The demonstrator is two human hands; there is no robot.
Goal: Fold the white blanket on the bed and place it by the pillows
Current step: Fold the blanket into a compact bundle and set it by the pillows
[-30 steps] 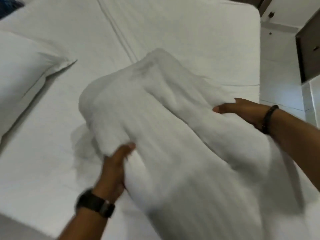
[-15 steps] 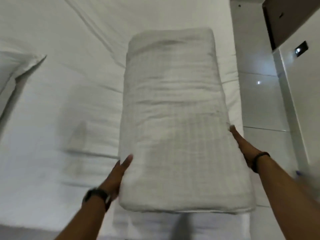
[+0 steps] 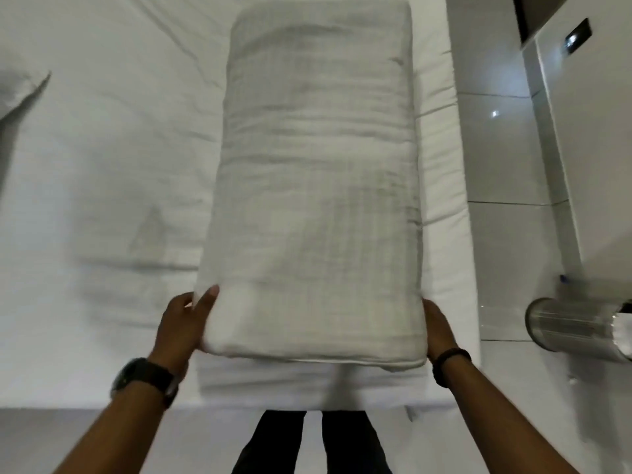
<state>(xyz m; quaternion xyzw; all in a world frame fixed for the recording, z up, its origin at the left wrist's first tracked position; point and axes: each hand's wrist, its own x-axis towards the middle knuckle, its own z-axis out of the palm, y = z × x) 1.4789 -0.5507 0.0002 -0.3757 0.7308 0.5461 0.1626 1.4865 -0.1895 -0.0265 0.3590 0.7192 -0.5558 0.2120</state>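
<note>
pillow (image 3: 20,94): only a corner shows, far left
left hand (image 3: 186,323): you grip blanket's near-left corner
blanket (image 3: 314,186): folded, on bed (image 3: 102,165) by right edge
right hand (image 3: 439,331): flat against near-right side
left to do: carry it to pillows

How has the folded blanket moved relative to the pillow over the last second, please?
Yes: the blanket, held by both hands, has shifted rightward, away from the pillow.

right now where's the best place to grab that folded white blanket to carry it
Grip the thick folded white blanket at its two long sides near the close end, one hand from each side, as the left hand and right hand do. It looks long and bulky, so a one-sided grip would likely sag.
</note>
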